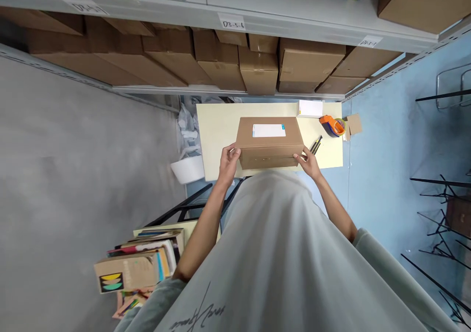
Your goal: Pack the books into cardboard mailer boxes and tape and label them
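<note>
A closed brown cardboard box (270,157) sits at the front of the pale yellow table (219,125), a white label (269,130) on its top. At its left front corner, my left hand (228,162) grips the edge between thumb and fingers. My right hand (308,164) pinches the right front corner in the same way. Just beyond my right hand lie dark, slim tools (315,145), perhaps cutters or pens. An orange and blue tape dispenser (331,125) rests farther right, and a small white box (310,108) stands at the back.
Above the table runs a grey metal shelf (272,13) packed with cardboard boxes (258,71). A white bin (188,169) with crumpled plastic stands left of the table. Lower left is a carton (127,270) of books and papers. Black metal legs (441,182) are at right.
</note>
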`<state>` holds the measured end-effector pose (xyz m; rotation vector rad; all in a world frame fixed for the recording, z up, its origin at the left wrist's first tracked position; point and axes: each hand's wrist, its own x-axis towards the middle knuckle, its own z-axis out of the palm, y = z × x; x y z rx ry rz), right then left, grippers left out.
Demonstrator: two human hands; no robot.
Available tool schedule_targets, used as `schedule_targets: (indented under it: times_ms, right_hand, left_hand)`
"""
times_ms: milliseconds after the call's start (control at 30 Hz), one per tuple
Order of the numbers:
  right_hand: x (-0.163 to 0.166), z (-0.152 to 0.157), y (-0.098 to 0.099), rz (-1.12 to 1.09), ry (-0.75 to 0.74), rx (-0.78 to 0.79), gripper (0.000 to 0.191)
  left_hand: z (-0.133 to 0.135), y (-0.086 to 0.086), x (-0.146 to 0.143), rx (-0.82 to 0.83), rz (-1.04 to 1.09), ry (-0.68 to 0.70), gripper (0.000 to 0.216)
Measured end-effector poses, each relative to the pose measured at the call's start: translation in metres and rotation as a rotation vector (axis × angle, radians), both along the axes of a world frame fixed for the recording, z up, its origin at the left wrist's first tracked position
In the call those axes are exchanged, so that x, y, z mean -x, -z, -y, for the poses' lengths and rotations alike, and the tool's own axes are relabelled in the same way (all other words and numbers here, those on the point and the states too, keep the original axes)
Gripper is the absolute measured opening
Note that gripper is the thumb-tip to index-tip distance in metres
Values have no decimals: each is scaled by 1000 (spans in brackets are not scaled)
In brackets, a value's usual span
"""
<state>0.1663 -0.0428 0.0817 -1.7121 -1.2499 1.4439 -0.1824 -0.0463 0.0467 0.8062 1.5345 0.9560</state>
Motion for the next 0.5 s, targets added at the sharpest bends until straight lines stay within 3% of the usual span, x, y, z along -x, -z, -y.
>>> schedule_targets:
  times_ms: [100, 233, 500]
  right_hand:
    - [-3, 14, 3, -25, 5, 58, 99]
    - [-5, 26, 10, -67, 44, 111, 95]
    - [-9, 23, 38, -127, -30, 75, 103]
  left_hand:
    - [7, 5, -3, 76, 1, -3, 63]
    - [10, 7, -5, 91, 99, 90, 61]
    - [12, 27, -5, 172, 54, 200, 88]
